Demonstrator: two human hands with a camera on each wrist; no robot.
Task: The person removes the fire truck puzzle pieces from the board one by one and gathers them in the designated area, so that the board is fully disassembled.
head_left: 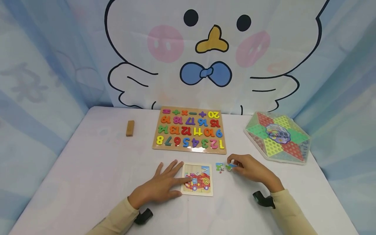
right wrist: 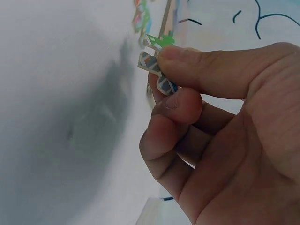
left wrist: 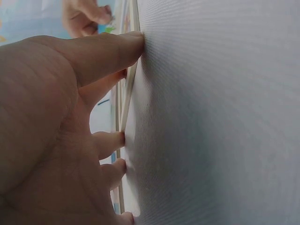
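A small wooden puzzle frame [head_left: 199,194] lies on the table, partly filled with pieces that show a red vehicle. My left hand [head_left: 161,186] is spread beside it, the index finger reaching over the picture and the thumb at the frame's lower left edge. To the right, my right hand [head_left: 249,168] pinches a jigsaw piece [head_left: 230,166] between thumb and fingers. In the right wrist view that jigsaw piece [right wrist: 164,77] is tilted, printed in grey, blue and green. Another loose jigsaw piece [head_left: 219,167] lies between the frame and my right hand.
Behind the frame is a wooden number board [head_left: 154,143] with colourful numerals. A hexagonal game box [head_left: 277,137] sits at the back right. One small wooden block [head_left: 130,128] stands at the back left. A printed curtain [head_left: 205,94] hangs along the table's far edge.
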